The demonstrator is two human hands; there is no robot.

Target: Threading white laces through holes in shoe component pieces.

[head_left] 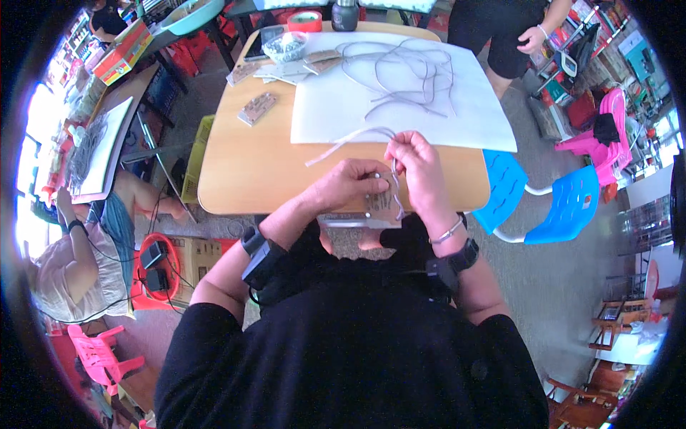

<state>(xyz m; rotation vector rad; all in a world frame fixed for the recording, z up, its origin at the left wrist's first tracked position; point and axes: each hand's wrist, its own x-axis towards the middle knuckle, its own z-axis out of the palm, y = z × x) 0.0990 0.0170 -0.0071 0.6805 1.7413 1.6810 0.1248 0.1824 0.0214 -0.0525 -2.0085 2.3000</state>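
Observation:
Close to the table's near edge, my left hand grips a small brown printed card, thumb on its face. Thin grey cord runs along the card's right edge. My right hand pinches that cord just above the card, and a loose length trails left over the white sheet. Whether the cord passes through holes in the card is too small to tell. Farther back on the sheet lies a loose tangle of similar grey cords.
More brown cards lie at the table's left, near a clear bowl, a red tape roll and a dark bottle. Blue chairs stand at right. One person sits at left; another stands beyond the table.

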